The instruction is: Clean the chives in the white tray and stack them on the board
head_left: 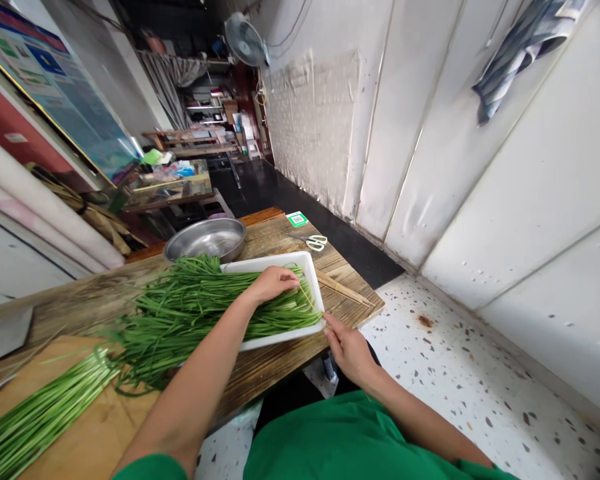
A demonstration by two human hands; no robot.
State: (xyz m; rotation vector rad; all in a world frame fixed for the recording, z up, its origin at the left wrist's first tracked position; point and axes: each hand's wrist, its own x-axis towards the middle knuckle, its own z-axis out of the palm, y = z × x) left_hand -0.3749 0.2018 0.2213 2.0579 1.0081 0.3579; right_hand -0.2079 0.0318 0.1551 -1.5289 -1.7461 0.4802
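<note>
A white tray (318,288) on the wooden table holds a big heap of green garlic chives (195,300), whose leaves spill over its left side. Above the stalk ends, my left hand (273,283) is closed in a pinch on a thin pale bamboo skewer (306,295) that slants down to the right. At the tray's near right corner my right hand (349,348) pinches the ends of some chive stalks; its fingertips partly hide them. More thin bamboo skewers (344,288) lie on the table just right of the tray.
Behind the tray stands a steel bowl (207,240). Green-handled scissors (316,243) and a QR-code card (297,219) lie at the far right. On the left, another bunch of chives (50,410) rests on a cutting board (115,427), near a cleaver blade (5,335).
</note>
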